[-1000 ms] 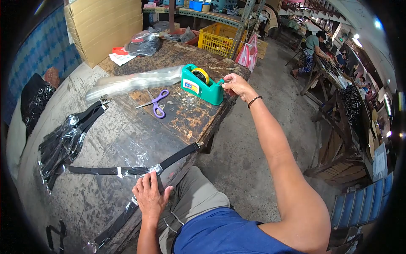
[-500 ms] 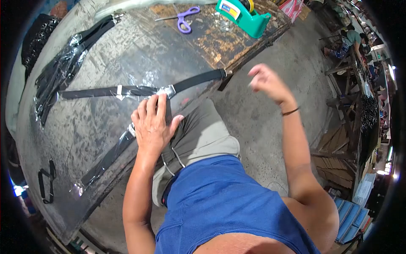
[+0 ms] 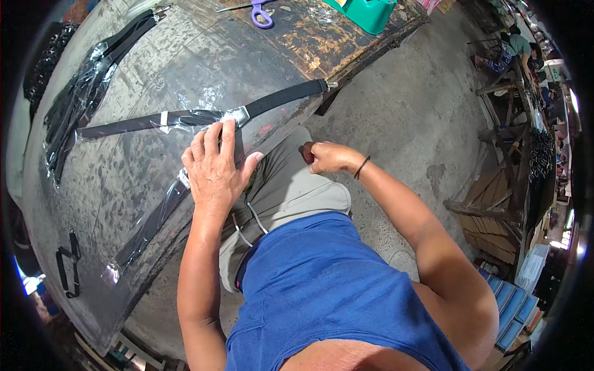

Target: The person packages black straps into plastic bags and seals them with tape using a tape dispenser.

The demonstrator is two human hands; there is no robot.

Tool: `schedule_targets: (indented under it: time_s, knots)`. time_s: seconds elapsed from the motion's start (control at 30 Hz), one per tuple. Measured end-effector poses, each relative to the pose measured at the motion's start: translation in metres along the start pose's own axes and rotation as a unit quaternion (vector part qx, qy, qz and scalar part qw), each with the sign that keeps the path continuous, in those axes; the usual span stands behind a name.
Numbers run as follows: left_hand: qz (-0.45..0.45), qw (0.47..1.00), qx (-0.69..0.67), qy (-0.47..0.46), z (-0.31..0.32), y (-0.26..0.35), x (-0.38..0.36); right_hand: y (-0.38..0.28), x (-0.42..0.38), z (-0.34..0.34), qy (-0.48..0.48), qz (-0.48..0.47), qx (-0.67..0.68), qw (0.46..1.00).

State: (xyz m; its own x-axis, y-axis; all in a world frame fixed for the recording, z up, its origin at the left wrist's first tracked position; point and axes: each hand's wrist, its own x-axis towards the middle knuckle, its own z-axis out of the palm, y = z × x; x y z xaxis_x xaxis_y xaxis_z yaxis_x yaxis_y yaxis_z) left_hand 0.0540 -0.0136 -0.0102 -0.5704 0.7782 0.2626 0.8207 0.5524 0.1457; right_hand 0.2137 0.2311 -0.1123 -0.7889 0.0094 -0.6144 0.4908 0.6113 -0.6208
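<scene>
A pair of black elastic suspenders (image 3: 284, 102), partly in clear plastic, lies across the table near its edge. Its metal clip sticks out at the table's edge. My left hand (image 3: 213, 167) rests flat, fingers spread, with its fingertips at the silvery end of the plastic wrap. Under and beside that hand another wrapped black strap (image 3: 154, 213) runs toward the lower left. My right hand (image 3: 328, 157) is over my thigh, apart from the suspenders, with its fingers curled in. Whatever those fingers may hold is hidden.
Purple-handled scissors (image 3: 262, 17) and a green tape dispenser (image 3: 371, 15) lie at the far side of the worn table (image 3: 247, 62). Bundled wrapped black straps (image 3: 77, 93) are at left, a small black strap loop (image 3: 69, 266) at lower left. A person (image 3: 513, 49) bends over farther off at right.
My right hand has swung down and left from over the floor to my thigh, its fingers now curled in. My left hand stays on the suspenders. The view has tilted slightly.
</scene>
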Motion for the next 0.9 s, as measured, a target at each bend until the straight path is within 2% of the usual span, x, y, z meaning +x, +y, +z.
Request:
schedule_targets:
  time_s: [0.07, 0.2, 0.27, 0.3, 0.33, 0.4, 0.53, 0.67, 0.73, 0.8, 0.83, 0.9]
  knots:
    - [0.001, 1.0, 0.001, -0.003, -0.001, 0.001, 0.0, 0.009, 0.005, 0.007, 0.028, 0.028, -0.078, 0.996]
    - [-0.001, 1.0, 0.009, -0.001, -0.001, 0.001, 0.001, -0.017, -0.016, -0.005, 0.04, 0.092, -0.093, 0.991]
    - [-0.002, 1.0, 0.008, -0.002, -0.001, 0.001, 0.001, 0.002, -0.022, -0.003, 0.092, 0.048, 0.035, 0.994]
    - [-0.003, 1.0, 0.007, -0.004, -0.001, 0.001, 0.001, 0.012, -0.021, 0.002, 0.082, 0.056, 0.163, 0.982]
    - [-0.005, 1.0, 0.007, -0.004, -0.001, 0.0, 0.001, 0.022, -0.025, 0.006, 0.08, 0.057, 0.162, 0.982]
    - [-0.007, 1.0, 0.005, -0.011, 0.0, 0.0, 0.0, 0.022, -0.038, 0.01, 0.107, 0.143, 0.383, 0.906]
    - [-0.002, 1.0, 0.006, -0.004, 0.001, 0.0, 0.0, 0.033, -0.049, 0.024, 0.104, 0.164, 0.425, 0.884]
    - [-0.001, 1.0, 0.005, 0.003, 0.001, 0.0, 0.0, 0.026, -0.049, 0.037, 0.109, 0.167, 0.405, 0.892]
    - [-0.001, 1.0, 0.007, 0.004, 0.001, 0.0, 0.0, 0.025, -0.048, 0.044, 0.122, 0.137, 0.412, 0.893]
    - [-0.003, 1.0, 0.008, -0.002, 0.0, 0.0, 0.001, 0.022, -0.045, 0.049, 0.175, 0.084, 0.371, 0.908]
    - [-0.004, 1.0, 0.009, 0.0, 0.0, 0.001, 0.001, 0.02, -0.045, 0.049, 0.174, 0.083, 0.371, 0.908]
    - [0.011, 1.0, 0.01, 0.019, -0.001, 0.001, 0.001, 0.009, -0.045, 0.041, 0.221, 0.075, 0.287, 0.929]
